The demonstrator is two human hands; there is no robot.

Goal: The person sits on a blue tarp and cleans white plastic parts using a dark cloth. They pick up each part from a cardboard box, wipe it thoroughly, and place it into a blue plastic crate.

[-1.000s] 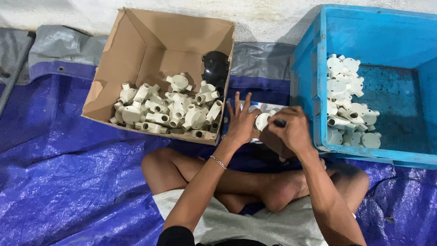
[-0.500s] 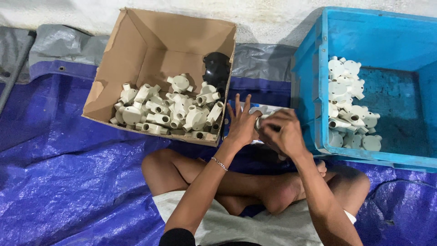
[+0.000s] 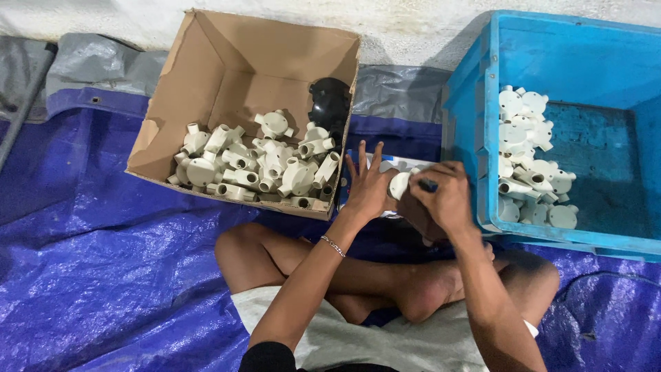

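Observation:
My left hand (image 3: 368, 187) holds a round cream plastic pipe fitting (image 3: 399, 184) against its palm, fingers spread upward. My right hand (image 3: 446, 196) is closed on a small dark tool with a bluish tip (image 3: 427, 184), pressed to the fitting's right side. Both hands hover above my crossed legs, between the cardboard box (image 3: 157, 134) on the left and the blue plastic crate (image 3: 460, 131) on the right. A brown object (image 3: 418, 217) under my right hand is mostly hidden.
The cardboard box holds several cream fittings (image 3: 275, 162) and a black round part (image 3: 329, 103). The crate holds more fittings (image 3: 527, 155) along its left side. A blue tarpaulin (image 3: 89, 262) covers the floor; a grey sheet (image 3: 89, 65) lies behind.
My right hand has shifted slightly on the fitting, working around it. My left hand stays in place with fingers spread. Box and crate are unmoved.

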